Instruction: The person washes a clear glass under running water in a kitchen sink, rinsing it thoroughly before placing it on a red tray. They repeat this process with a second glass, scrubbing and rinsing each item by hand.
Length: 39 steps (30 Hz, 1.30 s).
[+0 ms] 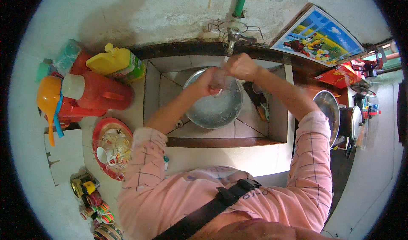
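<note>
My left hand (204,82) is wrapped around a clear drinking glass (219,80), tilted above a round metal basin (212,112). Cloudy water with some suds fills the basin, which stands in a tiled sink (170,93). My right hand (241,67) is curled against the far end of the glass, just below the metal tap (233,36). Water seems to run from the spout beside it. Whether the right fingers grip the glass or something small is hidden. Right of the basin, a dark-bristled brush (255,96) lies on the sink floor.
An oval red tray (95,135) with glasses and a white mug sits left of the sink. Behind it stand a red pitcher (105,92), an orange ladle (49,96) and a yellow jug (108,61). A picture board (322,39) leans at back right, above a metal pan (328,112).
</note>
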Each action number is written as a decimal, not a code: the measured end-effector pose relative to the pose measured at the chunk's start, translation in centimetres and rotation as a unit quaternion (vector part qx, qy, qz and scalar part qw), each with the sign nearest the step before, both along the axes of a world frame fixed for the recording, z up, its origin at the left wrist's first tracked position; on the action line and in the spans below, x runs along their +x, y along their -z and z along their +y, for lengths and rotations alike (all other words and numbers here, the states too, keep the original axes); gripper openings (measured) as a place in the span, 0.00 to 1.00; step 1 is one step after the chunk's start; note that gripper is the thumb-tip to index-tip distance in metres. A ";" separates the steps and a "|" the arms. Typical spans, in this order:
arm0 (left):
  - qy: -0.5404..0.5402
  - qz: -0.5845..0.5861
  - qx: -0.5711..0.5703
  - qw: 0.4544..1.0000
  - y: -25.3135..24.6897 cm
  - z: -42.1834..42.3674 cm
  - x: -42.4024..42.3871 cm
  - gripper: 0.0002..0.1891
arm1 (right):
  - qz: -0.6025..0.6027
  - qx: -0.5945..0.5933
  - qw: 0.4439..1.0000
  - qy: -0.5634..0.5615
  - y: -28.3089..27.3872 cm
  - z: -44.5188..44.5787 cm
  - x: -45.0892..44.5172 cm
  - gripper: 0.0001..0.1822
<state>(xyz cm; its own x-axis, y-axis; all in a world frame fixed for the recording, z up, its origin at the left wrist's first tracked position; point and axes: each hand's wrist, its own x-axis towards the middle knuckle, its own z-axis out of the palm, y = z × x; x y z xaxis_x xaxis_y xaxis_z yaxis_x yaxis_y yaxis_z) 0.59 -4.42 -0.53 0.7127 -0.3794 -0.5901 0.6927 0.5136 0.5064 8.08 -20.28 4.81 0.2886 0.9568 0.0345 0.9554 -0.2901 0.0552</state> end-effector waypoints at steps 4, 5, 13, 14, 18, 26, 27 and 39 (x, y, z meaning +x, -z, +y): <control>0.153 -0.030 -0.008 0.988 0.1 4.0 2.6 0.17 | -0.005 0.009 0.997 -0.074 -2.4 2.1 0.1 0.10; 0.158 -0.045 -0.017 0.986 -0.1 4.9 2.9 0.16 | 0.009 0.038 0.998 0.048 -1.6 2.2 -0.1 0.09; -0.051 -0.283 0.200 0.937 2.4 2.8 3.2 0.20 | 0.257 0.269 0.900 0.226 11.2 1.2 -1.5 0.10; 0.047 -0.212 0.084 0.973 3.0 3.6 2.8 0.20 | 0.214 0.220 0.927 0.213 11.2 0.6 -1.6 0.10; 0.061 0.025 0.026 0.997 4.2 3.5 2.9 0.21 | -0.029 0.047 0.996 0.075 0.5 2.1 -0.7 0.15; -0.150 -0.253 0.204 0.934 -2.0 1.4 0.6 0.21 | 0.562 0.283 0.669 0.394 2.6 1.6 -3.1 0.07; -0.130 -0.189 0.183 0.956 0.1 2.4 1.6 0.20 | 0.495 0.272 0.741 0.365 3.1 1.4 -3.7 0.06; -0.221 -0.149 0.204 0.942 -0.3 0.9 2.0 0.27 | 0.525 0.181 0.723 0.410 4.2 3.5 -2.6 0.13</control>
<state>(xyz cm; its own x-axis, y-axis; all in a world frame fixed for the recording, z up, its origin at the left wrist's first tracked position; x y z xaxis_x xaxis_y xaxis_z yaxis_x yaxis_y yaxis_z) 2.56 -3.55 -0.27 0.9044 0.2090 -0.3720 0.2530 0.4392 0.8620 5.49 -16.80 0.61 0.8039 0.4313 -0.4097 -0.0861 -0.5970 -0.7976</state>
